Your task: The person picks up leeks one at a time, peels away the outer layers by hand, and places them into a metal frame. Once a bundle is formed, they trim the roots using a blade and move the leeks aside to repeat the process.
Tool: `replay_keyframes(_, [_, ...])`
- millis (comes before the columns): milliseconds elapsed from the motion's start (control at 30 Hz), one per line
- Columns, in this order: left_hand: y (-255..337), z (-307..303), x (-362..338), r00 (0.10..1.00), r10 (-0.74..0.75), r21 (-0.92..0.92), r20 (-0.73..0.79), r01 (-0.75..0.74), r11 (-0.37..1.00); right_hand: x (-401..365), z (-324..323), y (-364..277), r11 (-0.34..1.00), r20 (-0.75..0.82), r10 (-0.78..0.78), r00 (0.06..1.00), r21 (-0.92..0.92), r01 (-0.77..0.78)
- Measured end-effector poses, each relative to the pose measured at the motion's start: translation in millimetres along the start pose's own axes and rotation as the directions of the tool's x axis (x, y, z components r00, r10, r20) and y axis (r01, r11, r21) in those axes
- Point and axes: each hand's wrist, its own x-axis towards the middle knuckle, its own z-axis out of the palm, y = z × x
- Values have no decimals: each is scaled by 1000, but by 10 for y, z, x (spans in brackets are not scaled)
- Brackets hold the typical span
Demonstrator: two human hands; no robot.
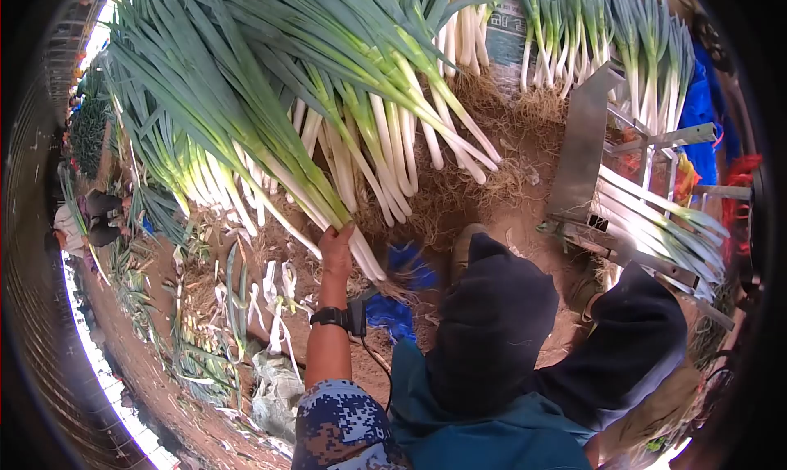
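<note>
My left hand, with a dark watch on its wrist, is closed around the white stalks of a few long leeks. Their green leaves stretch up to the far left, and their roots point toward my legs. Just beyond the hand, more leeks lie in a thick pile with their white ends toward me. My right hand is out of sight.
At the right stands a metal frame, with a bundle of leeks lying in it. Upright leeks line the back. Blue plastic and torn leaves litter the soil. Another person is at the far left.
</note>
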Motion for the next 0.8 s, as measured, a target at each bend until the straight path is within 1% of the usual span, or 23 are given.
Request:
replay_keyframes(100, [-174, -171, 175, 990, 40, 150, -138, -20, 989, -21, 28, 7, 1000, -1, 2, 1000, 6, -2])
replay_keyframes(133, [-214, -192, 226, 990, 79, 237, -114, -50, 970, -38, 54, 13, 1000, -7, 5, 1000, 14, -5])
replay_keyframes(167, [-154, -121, 236, 981, 80, 467, -176, 12, 884, -76, 60, 39, 1000, -4, 16, 1000, 19, -16])
replay_keyframes(200, [-157, -14, 197, 878, 428, 723, -216, -151, 674, -107, 82, 74, 999, -9, 23, 1000, 25, -23])
replay_keyframes(233, [-202, 131, 208, 673, 726, 908, -139, -206, 364, -130, 97, 117, 999, -12, 31, 999, 31, -31])
replay_keyframes(267, [182, 429, -39, 665, 745, 946, -53, -205, 251, -148, 98, 164, 999, -15, 40, 999, 34, -40])
replay_keyframes(333, [418, 911, -174, 746, 665, 801, 47, -426, 421, -186, 112, 192, 998, -14, 57, 998, 38, -56])
replay_keyframes(367, [482, 1140, -217, 777, 620, 699, 111, -504, 507, -208, 104, 197, 997, -18, 66, 998, 31, -66])
replay_keyframes(400, [558, 1389, -217, 879, 454, 609, 145, -441, 659, -231, 112, 199, 997, -15, 78, 997, 26, -78])
replay_keyframes(433, [598, 1608, -114, 898, 380, 571, 221, -435, 697, -283, 79, 220, 996, -17, 91, 996, 29, -90])
replay_keyframes(467, [635, 1863, -14, 925, 310, 446, 219, -377, 811, -290, 84, 229, 995, -17, 97, 995, 29, -97])
replay_keyframes(500, [615, 2102, 170, 960, 207, 212, 190, -246, 946, -301, 100, 210, 994, -15, 106, 994, 29, -106])
replay_keyframes(533, [612, 2219, 439, 944, 95, 94, 317, -131, 987, -310, 94, 201, 993, -15, 112, 994, 36, -112])
replay_keyframes(633, [757, 2764, 779, 980, -133, 185, 147, 105, 977, -295, 131, 246, 989, -7, 137, 991, 49, -137])
replay_keyframes(667, [750, 2861, 830, 989, -79, 214, 125, 51, 975, -291, 136, 278, 988, -3, 147, 989, 53, -147])
replay_keyframes(767, [659, 2876, 1008, 994, -52, 154, 92, 37, 987, -310, 181, 313, 983, 4, 175, 985, 48, -174])
replay_keyframes(800, [660, 2786, 985, 991, -56, 155, 125, 36, 987, -297, 201, 300, 983, 5, 178, 984, 54, -178])
